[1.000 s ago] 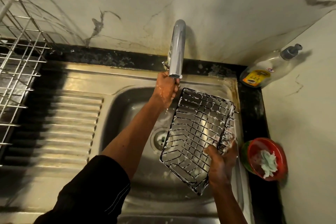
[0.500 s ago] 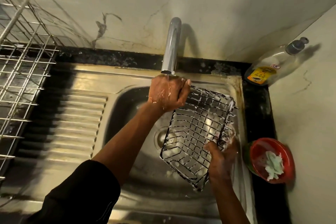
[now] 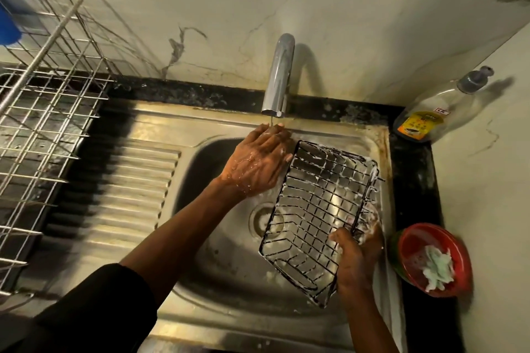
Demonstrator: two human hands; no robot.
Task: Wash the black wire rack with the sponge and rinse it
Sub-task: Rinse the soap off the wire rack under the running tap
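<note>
The black wire rack [image 3: 315, 209], streaked with white foam, hangs tilted over the steel sink basin [image 3: 218, 261]. My right hand [image 3: 357, 255] grips the rack's right edge, with a foamy sponge [image 3: 370, 219] pressed against the wires above the fingers. My left hand [image 3: 258, 160] is wet, its fingers fairly straight, and sits under the chrome tap [image 3: 278, 77], beside the rack's upper left corner. A thin stream of water falls from the spout onto that hand.
A silver wire dish drainer [image 3: 43, 112] stands at the left beyond the ribbed draining board [image 3: 129, 195]. A clear soap pump bottle [image 3: 438, 106] leans in the back right corner. A red bowl [image 3: 433, 255] holding a pale scrubber sits on the black counter at the right.
My left hand has come down from the spout and its fingers have straightened under the water. The rack and my right hand have hardly moved.
</note>
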